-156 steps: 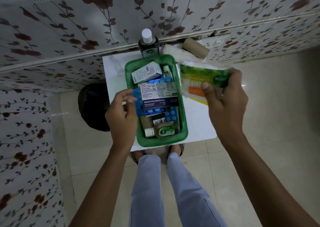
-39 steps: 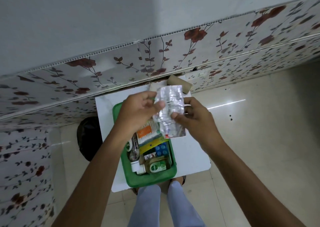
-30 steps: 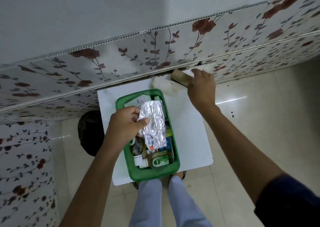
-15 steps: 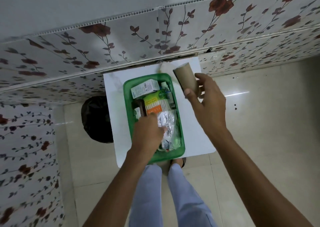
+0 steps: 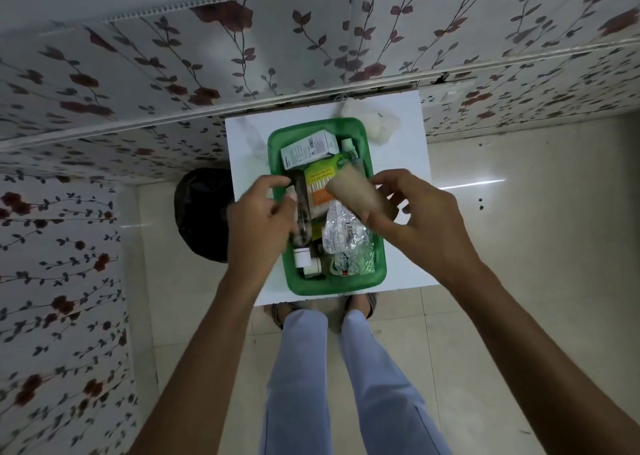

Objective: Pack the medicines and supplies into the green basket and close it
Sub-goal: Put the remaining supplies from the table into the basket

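Observation:
The green basket (image 5: pixel 348 283) sits on a small white table (image 5: pixel 398 149), filled with medicine boxes, a cotton-swab pack (image 5: pixel 320 177), silver foil strips (image 5: pixel 344 238) and small bottles. My right hand (image 5: pixel 412 219) holds a tan bandage roll (image 5: pixel 353 191) over the basket's right side. My left hand (image 5: pixel 259 215) hovers over the basket's left edge, fingers curled beside a dark bottle (image 5: pixel 302 208); whether it grips the bottle is unclear. A white box (image 5: pixel 309 149) lies at the basket's far end.
A white wad of cotton (image 5: pixel 375 123) lies on the table behind the basket, near the floral wall. A black bag (image 5: pixel 204 215) stands on the floor left of the table. My legs and sandalled feet are just below the table's near edge.
My right hand has carried the bandage roll from the table's far right to above the basket. My left hand has left the foil strips in the basket and shifted to its left edge.

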{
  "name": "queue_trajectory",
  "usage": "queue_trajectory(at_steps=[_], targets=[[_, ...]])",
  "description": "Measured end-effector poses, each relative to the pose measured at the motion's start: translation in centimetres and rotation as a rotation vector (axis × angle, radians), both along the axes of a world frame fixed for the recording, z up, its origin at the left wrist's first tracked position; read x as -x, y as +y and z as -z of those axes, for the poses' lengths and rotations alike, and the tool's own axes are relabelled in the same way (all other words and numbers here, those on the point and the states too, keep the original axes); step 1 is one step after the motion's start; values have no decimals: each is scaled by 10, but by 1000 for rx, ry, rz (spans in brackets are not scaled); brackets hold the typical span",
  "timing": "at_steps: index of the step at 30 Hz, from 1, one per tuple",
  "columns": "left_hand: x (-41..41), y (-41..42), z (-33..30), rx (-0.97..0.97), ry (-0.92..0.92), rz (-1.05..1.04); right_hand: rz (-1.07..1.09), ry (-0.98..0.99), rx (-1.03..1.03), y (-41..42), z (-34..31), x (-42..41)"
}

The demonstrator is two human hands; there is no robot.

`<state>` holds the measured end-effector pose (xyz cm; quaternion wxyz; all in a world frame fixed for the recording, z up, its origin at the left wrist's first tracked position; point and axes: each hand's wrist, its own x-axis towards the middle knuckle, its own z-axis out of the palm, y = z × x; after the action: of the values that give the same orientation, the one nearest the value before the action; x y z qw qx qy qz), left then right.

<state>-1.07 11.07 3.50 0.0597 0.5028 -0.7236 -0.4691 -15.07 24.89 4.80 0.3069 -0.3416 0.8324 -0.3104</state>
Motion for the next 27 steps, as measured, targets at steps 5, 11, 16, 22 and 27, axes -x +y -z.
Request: queue_trajectory(at_steps=[5,11,16,22,27], targets=[[-20,-10,7,27,26,-100,-512,133,-20,-1,13,-28],[-17,-6,15,170,17,-27,-541,262,29,-4,29,-45],[-13,-7,16,218,-20,-55,77,205,139,-30,26,3],[-12,-7,30,109,-85,10,163,209,-71,-75,83,68],[-12,-5,40,55,-82,59,-11,364,-222,-87,111,78]])
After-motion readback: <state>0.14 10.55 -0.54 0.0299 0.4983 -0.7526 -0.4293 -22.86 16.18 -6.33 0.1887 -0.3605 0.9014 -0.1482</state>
